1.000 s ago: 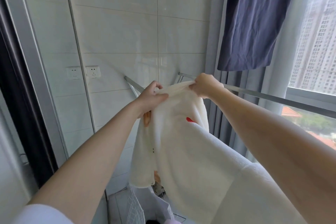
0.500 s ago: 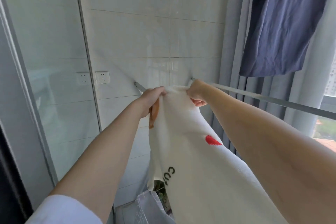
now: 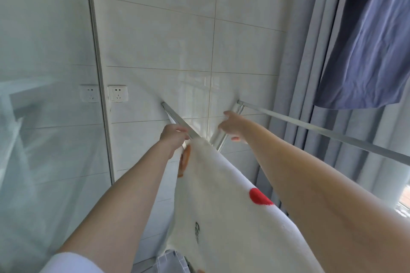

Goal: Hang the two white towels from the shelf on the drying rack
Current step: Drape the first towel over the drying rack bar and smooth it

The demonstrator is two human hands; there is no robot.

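White glazed wall tiles [image 3: 159,35] fill the view ahead of our hands, with a frosted glass panel [image 3: 44,117] off beyond our left forearm and two white wall sockets [image 3: 118,93] level with the rack's far end, left of our left hand. Pale grey pleated curtains [image 3: 308,55] hang past our right hand, and a dark blue garment [image 3: 372,46] hangs above and to the right of our right forearm. The silver metal drying rack [image 3: 321,133] shows as two rails: one runs from the wall down to our left hand, the other passes just beyond our right hand and stretches out to the right. Our left hand [image 3: 173,138] is closed around the top edge of the fluffy white towel [image 3: 224,210], fingers curled over, pressing that edge against the near rail. The towel drops from that grip between our two forearms toward us; it carries a red patch, an orange mark just under our left hand, and dark lettering too blurred to read. Our right hand [image 3: 233,126] is spread open with fingers extended, holding nothing, hovering between the two rails just right of the towel's top edge. A white sleeve [image 3: 71,261] covers our left upper arm.
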